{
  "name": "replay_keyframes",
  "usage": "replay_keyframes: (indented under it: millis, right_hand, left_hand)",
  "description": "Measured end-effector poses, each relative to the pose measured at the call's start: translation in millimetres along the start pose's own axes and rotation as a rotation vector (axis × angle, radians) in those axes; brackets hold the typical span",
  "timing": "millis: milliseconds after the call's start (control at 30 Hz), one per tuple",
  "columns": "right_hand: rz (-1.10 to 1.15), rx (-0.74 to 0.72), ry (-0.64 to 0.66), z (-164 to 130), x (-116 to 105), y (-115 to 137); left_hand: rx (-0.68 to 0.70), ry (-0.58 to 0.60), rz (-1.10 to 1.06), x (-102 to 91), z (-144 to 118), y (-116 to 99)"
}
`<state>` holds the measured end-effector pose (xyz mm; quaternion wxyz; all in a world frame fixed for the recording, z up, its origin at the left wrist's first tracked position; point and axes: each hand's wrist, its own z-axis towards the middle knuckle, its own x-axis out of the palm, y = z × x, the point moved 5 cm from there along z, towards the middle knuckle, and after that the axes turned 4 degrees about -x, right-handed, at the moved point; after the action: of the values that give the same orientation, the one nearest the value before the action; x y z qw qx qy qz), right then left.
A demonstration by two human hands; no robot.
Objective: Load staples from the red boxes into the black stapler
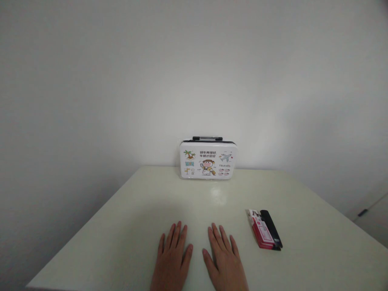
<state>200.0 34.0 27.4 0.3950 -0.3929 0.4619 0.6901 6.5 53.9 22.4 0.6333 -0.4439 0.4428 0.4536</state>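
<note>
White case (pixel 208 160) at the back, red-and-white pack (pixel 261 231) to my right, nothing in my grip.
My left grip (pixel 172 258) and right grip (pixel 226 258) lie palm down and open on the bench (pixel 121 242), fingers pointing forward; flat like this, I judge, they rest steadily. The pack lies aslant to the right of my right grip, apart from it, a long black piece (pixel 271 227) along its right side; whether they are joined I cannot tell. The case stands upright near the wall (pixel 194 81), probably so that its printed front faces me and its black handle (pixel 207 138) sits on top. The bench is pale, smooth and slightly glossy; the wall is plain grey-white, with a small dark fitting (pixel 362 212) low at far right.
</note>
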Motion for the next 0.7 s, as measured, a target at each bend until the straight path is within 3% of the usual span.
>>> replay_keyframes:
  millis: [267,700]
  right_hand:
    - [0.044,-0.004,-0.050,0.9,-0.2,-1.4]
    - [-0.029,0.003,0.000,-0.2,-1.5,0.4]
  left_hand:
    - [0.011,-0.030,-0.009,0.7,-1.1,0.4]
    - [0.010,-0.048,-0.011,-1.4,1.1,-0.5]
